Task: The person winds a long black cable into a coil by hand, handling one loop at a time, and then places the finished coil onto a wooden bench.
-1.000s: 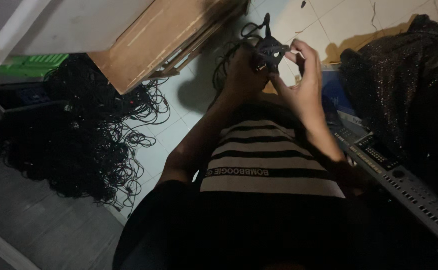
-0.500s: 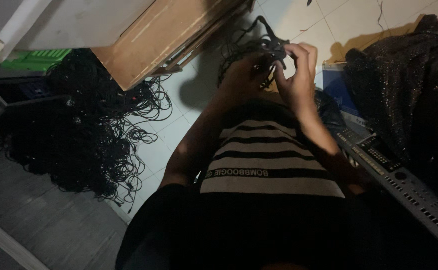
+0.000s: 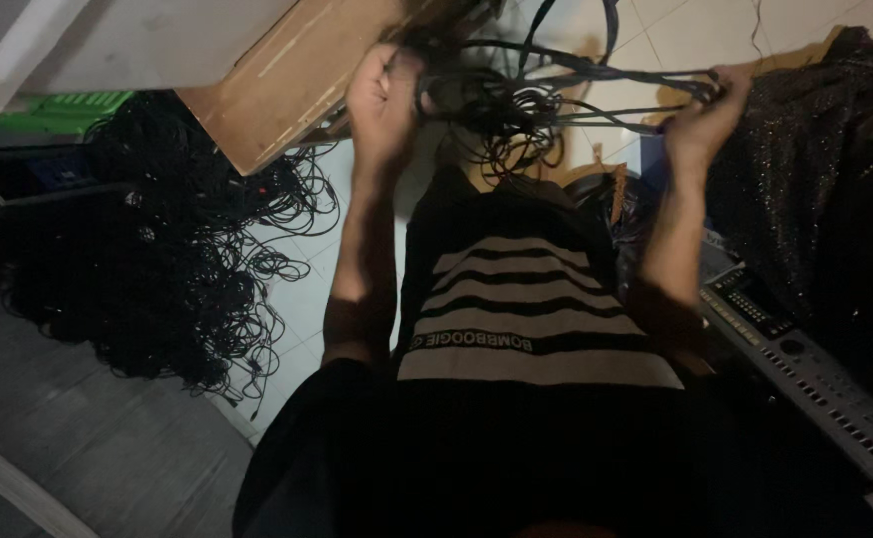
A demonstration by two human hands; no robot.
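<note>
My left hand [image 3: 384, 100] is closed around one end of a bunch of black cables [image 3: 556, 75], raised in front of me. My right hand [image 3: 700, 115] grips the other end of the same cables, far to the right. Several strands stretch taut between the two hands, and a loose tangle of loops hangs below them at the middle [image 3: 521, 139]. Both forearms reach up past my dark shirt with white stripes [image 3: 526, 309].
A big heap of black cables [image 3: 147, 259] covers the tiled floor at left. A brown cardboard box [image 3: 287, 85] lies above it. An electronic keyboard [image 3: 815, 379] sits at right, beside dark glittery cloth [image 3: 835, 169]. A green crate [image 3: 53, 110] stands far left.
My hands were close together on a small cable bundle. They have moved apart, left hand leftward and right hand rightward, drawing the cables out between them.
</note>
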